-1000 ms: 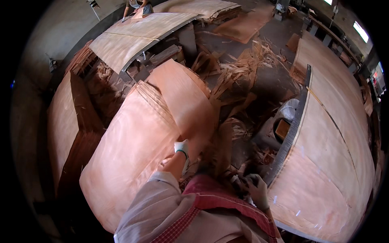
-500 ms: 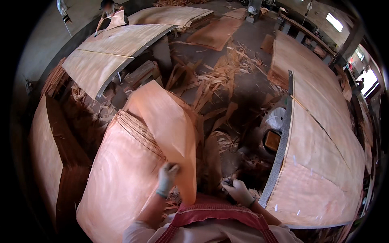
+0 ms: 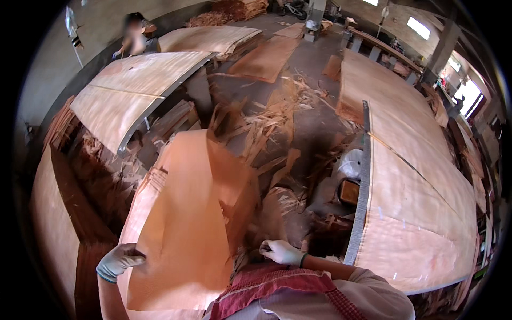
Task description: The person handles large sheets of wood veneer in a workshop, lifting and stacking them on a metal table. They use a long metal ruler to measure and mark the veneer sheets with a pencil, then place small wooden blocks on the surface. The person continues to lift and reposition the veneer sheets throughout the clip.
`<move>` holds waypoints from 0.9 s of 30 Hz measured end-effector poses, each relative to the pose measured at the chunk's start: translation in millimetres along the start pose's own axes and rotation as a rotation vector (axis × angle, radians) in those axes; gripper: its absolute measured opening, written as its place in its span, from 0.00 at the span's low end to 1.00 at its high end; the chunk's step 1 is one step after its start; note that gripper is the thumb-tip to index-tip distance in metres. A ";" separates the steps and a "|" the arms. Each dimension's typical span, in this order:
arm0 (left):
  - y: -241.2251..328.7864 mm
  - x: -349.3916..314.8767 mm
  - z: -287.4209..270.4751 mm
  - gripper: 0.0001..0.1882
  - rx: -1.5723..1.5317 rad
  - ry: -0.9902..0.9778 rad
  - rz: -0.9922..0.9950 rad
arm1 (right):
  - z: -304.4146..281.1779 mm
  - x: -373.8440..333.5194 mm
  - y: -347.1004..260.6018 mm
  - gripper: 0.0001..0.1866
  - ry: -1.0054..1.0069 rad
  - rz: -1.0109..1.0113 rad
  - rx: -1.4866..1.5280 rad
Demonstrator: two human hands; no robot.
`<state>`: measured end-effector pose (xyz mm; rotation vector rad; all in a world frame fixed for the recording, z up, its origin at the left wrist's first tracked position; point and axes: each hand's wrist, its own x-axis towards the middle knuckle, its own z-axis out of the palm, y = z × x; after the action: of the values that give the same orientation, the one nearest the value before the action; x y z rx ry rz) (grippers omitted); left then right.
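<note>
A loose sheet of wood veneer (image 3: 184,229), orange-brown and thin, lies spread over a stack of veneer sheets (image 3: 153,180) in front of me. At its left edge, my left hand (image 3: 121,261), in a pale work glove, pinches the sheet between thumb and fingers. The far right part of the sheet is folded and hangs over the stack's right side. To the right of the sheet and apart from it, my right hand (image 3: 284,252), also gloved, is held close to my red apron (image 3: 272,285) with curled fingers. Whatever sits in those fingers is hidden.
A veneer-topped table (image 3: 421,213) with a thin stick (image 3: 397,153) across it stands right. Another veneer-covered table (image 3: 133,80) is far left, a person (image 3: 140,37) behind it. Veneer scraps (image 3: 277,114) litter the floor. A folded veneer pile (image 3: 53,213) stands left.
My left hand has moved left, drawing the loose sheet's edge across the stack and flattening it. My right hand has shifted slightly left. The view has turned a little, and the far person stands more upright.
</note>
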<state>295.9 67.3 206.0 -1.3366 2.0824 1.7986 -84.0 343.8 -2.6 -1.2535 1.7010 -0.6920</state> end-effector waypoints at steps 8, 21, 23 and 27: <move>-153.1 -31.9 -58.4 0.08 -0.051 -0.001 -0.448 | 4.1 21.0 -9.7 0.10 -0.123 0.167 0.104; -120.2 173.4 65.5 0.30 1.010 0.813 0.275 | -26.2 65.3 31.5 0.10 0.013 -0.035 -0.081; -136.3 211.0 66.7 0.23 0.911 0.616 0.173 | -49.4 58.8 47.2 0.14 0.095 -0.084 -0.065; -103.0 282.7 17.9 0.11 0.990 0.348 -0.117 | -102.6 32.1 120.6 0.15 0.374 0.119 0.017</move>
<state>180.0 -64.6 -38.9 -1.4083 2.4189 0.3183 -232.2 347.2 -66.9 -1.0465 2.0492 -0.9089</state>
